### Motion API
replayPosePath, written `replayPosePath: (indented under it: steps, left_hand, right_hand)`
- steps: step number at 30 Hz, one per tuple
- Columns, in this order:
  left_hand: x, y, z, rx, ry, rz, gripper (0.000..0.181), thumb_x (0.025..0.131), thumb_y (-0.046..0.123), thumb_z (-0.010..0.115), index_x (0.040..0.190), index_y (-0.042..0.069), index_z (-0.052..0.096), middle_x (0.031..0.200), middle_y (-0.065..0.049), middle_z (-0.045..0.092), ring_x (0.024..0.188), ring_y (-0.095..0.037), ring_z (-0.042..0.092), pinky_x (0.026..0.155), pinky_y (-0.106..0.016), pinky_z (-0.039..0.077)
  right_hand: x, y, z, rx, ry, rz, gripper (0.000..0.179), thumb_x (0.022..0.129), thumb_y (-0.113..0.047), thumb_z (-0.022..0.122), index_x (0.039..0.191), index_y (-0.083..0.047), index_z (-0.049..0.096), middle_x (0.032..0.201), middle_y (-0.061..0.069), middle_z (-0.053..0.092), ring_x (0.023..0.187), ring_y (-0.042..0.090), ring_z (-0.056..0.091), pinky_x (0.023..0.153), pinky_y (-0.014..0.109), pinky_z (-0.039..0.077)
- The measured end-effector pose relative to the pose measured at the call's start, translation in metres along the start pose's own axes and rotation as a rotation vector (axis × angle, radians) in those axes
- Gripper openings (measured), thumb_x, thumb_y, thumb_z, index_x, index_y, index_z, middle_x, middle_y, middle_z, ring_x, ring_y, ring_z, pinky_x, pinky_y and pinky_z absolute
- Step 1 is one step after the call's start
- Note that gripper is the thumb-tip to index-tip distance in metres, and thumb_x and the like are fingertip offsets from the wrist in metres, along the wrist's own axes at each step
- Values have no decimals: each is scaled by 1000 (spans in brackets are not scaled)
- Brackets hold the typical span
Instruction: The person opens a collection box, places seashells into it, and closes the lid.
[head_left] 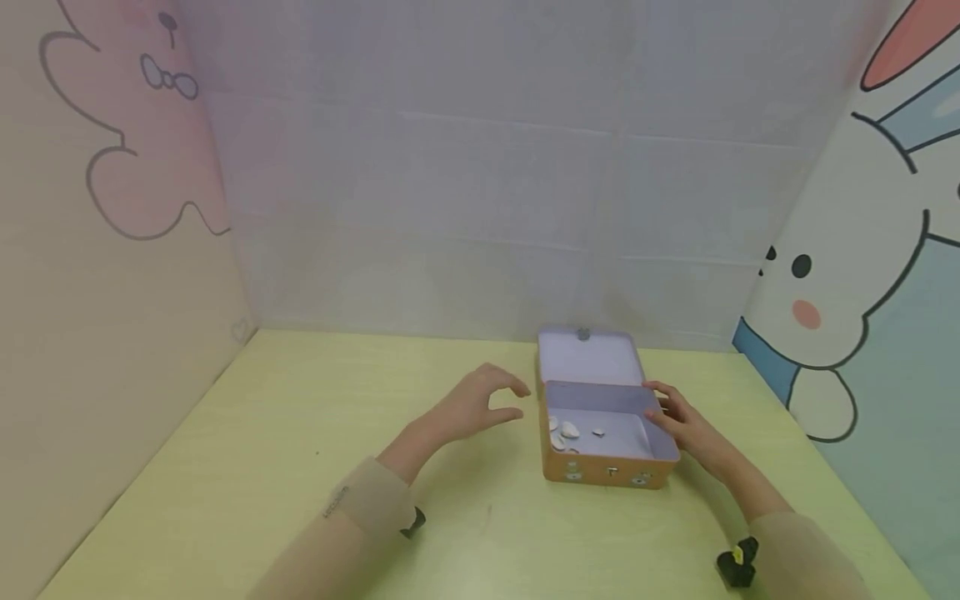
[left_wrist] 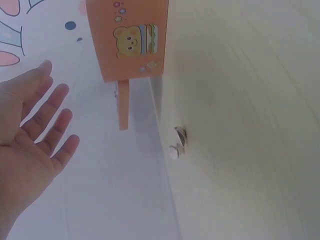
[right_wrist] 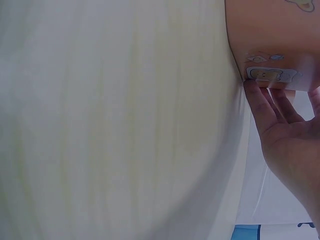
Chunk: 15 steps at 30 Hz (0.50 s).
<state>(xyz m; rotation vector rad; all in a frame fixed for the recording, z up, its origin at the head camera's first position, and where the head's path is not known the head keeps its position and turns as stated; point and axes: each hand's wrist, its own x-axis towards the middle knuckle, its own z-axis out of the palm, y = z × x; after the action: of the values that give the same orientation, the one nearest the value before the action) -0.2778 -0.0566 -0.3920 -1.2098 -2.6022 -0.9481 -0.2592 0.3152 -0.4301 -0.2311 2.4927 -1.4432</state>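
Box (head_left: 596, 471), lower half of the head view, right of centre, on the desk (head_left: 495, 550), lid (head_left: 588, 360) folded back. The right hand (head_left: 688, 429) grips its right wall; the left hand (head_left: 474, 404), empty with fingers loosely parted, hangs just beside its left wall. Likely stiff and light, with smooth, rather slippery walls, it is best held by opposite sides; the shells (head_left: 570, 430) inside appear brittle, suiting a gentle pinch.

The left arm (head_left: 345, 521) and right arm (head_left: 759, 493) are stretched forward, the 2 hands held apart. The left hand (head_left: 471, 406) is raised with its palm bared, the thumb parted from gently bent fingers (left_wrist: 47, 111). The right hand (head_left: 686, 427) is angled inward, its fingers curled in a grip.
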Motion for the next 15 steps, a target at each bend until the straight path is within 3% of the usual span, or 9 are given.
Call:
replayPosePath:
  steps: [10, 15]
  left_hand:
    - [-13, -29, -7, -57, -36, -48, 32, 84, 20, 72, 114, 10, 65, 113, 1, 64, 110, -21, 52, 94, -38, 44]
    - [-16, -42, -7, -38, -55, -40, 32, 84, 20, 72, 114, 11, 66, 109, 1, 65, 106, -24, 55, 96, -38, 41]
  right_hand:
    - [1, 3, -1, 6, 7, -14, 59, 100, -30, 44, 148, -18, 12, 149, 33, 14, 132, 53, 24, 93, 66, 38]
    - [1, 3, -1, 11, 3, -17, 60, 100, -30, 45, 148, -17, 12, 149, 33, 14, 132, 53, 25, 94, 65, 39]
